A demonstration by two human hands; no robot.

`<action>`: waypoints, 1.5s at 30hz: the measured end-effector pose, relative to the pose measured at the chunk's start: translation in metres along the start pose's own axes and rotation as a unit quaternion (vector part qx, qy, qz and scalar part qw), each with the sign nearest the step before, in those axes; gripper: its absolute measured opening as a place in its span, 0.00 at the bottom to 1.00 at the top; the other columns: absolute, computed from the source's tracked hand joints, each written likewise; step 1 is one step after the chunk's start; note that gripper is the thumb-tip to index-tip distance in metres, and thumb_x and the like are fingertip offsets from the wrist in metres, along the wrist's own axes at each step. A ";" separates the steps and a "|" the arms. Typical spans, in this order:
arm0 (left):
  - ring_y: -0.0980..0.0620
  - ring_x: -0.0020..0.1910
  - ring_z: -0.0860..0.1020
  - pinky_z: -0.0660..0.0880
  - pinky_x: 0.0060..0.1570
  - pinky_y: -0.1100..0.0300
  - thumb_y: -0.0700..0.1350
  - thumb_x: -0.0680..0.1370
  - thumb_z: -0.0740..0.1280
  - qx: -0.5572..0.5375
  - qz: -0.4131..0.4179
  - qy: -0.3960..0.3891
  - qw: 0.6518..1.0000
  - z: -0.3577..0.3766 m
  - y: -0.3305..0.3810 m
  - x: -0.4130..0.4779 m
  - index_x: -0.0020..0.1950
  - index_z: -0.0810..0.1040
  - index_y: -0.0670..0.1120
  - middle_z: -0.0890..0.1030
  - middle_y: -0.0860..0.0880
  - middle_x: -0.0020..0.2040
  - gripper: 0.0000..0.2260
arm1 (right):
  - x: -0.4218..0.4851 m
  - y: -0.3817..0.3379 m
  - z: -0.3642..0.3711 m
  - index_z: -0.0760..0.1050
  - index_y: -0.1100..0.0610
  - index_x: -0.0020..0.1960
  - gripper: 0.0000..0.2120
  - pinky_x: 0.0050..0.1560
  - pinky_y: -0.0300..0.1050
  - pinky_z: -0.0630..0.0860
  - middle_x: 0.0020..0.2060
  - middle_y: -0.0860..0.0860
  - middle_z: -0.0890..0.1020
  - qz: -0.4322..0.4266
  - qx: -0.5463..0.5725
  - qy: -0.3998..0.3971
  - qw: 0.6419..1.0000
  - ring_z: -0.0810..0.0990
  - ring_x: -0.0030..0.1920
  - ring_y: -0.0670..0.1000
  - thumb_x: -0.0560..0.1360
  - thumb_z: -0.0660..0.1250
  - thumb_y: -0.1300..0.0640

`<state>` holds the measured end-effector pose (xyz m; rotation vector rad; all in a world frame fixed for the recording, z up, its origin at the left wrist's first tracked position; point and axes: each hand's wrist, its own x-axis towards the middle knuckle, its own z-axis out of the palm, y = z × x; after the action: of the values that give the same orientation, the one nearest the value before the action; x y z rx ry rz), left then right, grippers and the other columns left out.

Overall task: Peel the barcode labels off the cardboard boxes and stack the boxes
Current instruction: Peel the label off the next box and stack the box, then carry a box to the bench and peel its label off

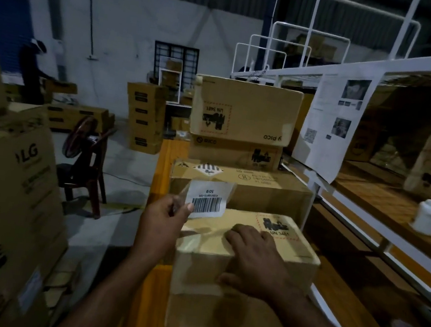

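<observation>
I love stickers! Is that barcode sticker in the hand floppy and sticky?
Probably floppy: the barcode label is thin, and its clear edge bends where the left hand pinches it. Likely very light, since one pinch holds it up. Its back may be sticky, as it was seemingly peeled off the box under the right hand.

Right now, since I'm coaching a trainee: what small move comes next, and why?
Probably set the barcode label aside: the left hand pinches it, seemingly free of the near box, which the right hand rests on, ready for stacking.
</observation>
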<state>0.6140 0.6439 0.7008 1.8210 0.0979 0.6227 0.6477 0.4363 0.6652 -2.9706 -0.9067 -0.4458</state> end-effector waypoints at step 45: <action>0.51 0.30 0.77 0.79 0.39 0.50 0.41 0.74 0.74 0.130 -0.449 0.538 0.702 -0.221 -0.041 -0.596 0.42 0.85 0.44 0.81 0.41 0.32 0.02 | -0.247 -0.420 0.072 0.71 0.51 0.36 0.11 0.38 0.46 0.73 0.27 0.46 0.74 -0.420 0.461 -0.325 0.711 0.74 0.32 0.48 0.67 0.72 0.63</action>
<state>0.0127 0.6296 0.4921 1.1574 1.8221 0.8673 0.2415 0.6571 0.4967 -1.5981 -1.7898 0.9067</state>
